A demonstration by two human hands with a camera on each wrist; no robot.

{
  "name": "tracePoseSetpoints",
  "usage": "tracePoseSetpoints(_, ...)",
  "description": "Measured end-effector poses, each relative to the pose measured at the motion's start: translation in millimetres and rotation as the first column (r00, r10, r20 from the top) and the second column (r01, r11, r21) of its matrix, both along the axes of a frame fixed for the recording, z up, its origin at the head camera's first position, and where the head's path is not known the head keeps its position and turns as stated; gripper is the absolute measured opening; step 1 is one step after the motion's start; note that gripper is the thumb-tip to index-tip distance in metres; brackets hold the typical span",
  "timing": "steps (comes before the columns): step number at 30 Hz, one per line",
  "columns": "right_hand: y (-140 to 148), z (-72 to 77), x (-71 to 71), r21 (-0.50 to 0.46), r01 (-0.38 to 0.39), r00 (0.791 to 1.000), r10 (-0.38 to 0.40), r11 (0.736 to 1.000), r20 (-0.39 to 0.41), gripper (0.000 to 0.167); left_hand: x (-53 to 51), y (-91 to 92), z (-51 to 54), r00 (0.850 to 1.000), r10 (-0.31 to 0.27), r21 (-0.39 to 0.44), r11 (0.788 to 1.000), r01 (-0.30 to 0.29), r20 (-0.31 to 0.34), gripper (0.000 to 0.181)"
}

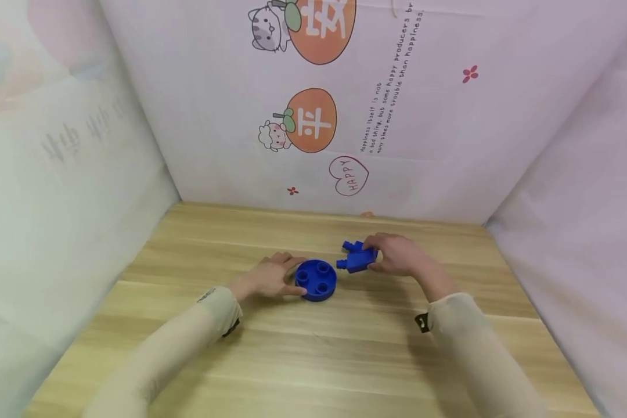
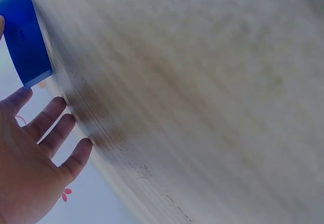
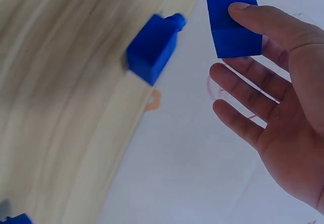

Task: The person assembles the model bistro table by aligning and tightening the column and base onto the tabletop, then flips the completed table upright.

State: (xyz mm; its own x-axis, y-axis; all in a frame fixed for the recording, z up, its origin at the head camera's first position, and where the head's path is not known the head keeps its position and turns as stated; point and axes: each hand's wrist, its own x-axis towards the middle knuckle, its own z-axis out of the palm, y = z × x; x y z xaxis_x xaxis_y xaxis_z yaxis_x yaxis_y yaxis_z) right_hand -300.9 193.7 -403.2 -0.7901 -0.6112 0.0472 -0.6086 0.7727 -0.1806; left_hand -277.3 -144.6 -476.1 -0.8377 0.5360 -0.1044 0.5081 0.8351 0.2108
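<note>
The left hand (image 1: 267, 276) grips a round blue base (image 1: 312, 280); the right hand (image 1: 397, 255) pinches a blue block (image 1: 359, 262), a second block (image 3: 153, 47) just beyond that hand.

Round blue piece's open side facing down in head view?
No, the round blue piece shows its three inner tubes facing up.

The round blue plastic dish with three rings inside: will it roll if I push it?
Probably not: the dish lies flat on the pale wooden table, so it may slide. Its smooth wall looks slippery, and its neat round shape suggests stiffness.
</note>
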Motion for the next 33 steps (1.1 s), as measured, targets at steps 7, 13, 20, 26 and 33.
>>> tracePoseSetpoints(7, -17.4, 11.5, 7.0, -0.05, -0.043, 0.999, 0.045, 0.998, 0.028, 0.039, -4.0, -7.2, 5.3, 1.0, 0.0, -0.031, 1.0, 0.001, 0.02, 0.094)
tracePoseSetpoints(13, -19.4, 12.4, 9.7, -0.081, -0.053, 0.993, 0.061, 0.995, 0.101, 0.037, -3.8, -3.2, 2.8, 1.0, -0.013, -0.039, 0.999, 0.013, 0.011, 0.095)
tracePoseSetpoints(20, -23.0, 11.8, 10.6, -0.097, -0.084, 0.989, 0.095, 0.992, 0.116, 0.037, -4.0, 0.1, 1.1, 1.0, -0.003, -0.03, 1.0, 0.003, 0.017, 0.094)
tracePoseSetpoints(26, -32.8, 11.9, 10.4, -0.126, -0.158, 0.98, 0.171, 0.979, 0.099, 0.032, -4.2, 0.2, 1.2, 1.0, -0.009, -0.028, 1.0, 0.009, 0.008, 0.094)
tracePoseSetpoints(33, -51.8, 10.0, 10.0, -0.105, -0.203, 0.971, 0.214, 0.974, 0.104, 0.029, -5.2, -3.0, -4.0, 1.0, -0.005, -0.052, 0.999, 0.004, -0.018, 0.095)
